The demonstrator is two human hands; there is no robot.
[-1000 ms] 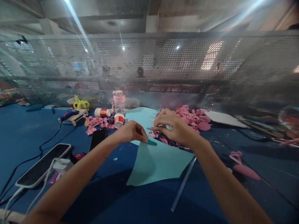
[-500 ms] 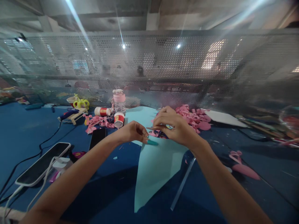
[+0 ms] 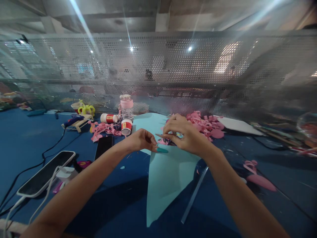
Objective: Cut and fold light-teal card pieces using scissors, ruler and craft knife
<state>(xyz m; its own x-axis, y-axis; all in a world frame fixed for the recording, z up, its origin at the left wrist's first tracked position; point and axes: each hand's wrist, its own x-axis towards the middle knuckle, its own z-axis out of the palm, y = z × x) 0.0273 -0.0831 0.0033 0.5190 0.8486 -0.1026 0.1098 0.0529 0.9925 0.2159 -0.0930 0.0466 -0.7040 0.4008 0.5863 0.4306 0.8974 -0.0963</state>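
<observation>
My left hand [image 3: 140, 140] pinches the teal sheet [image 3: 168, 175] above the tabletop [image 3: 29, 142]; my right hand [image 3: 184, 135] grips scissors [image 3: 168, 141] at its top edge. Most remains uncut.

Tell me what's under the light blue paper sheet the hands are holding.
The blue table and part of a clear stick show beneath the light blue paper sheet. Whatever else lies under it is covered.

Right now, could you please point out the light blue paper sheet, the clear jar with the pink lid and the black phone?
light blue paper sheet [image 3: 168, 175], head view, middle of sheet.
clear jar [image 3: 126, 110], head view, glass body.
black phone [image 3: 104, 146], head view, screen.
</observation>
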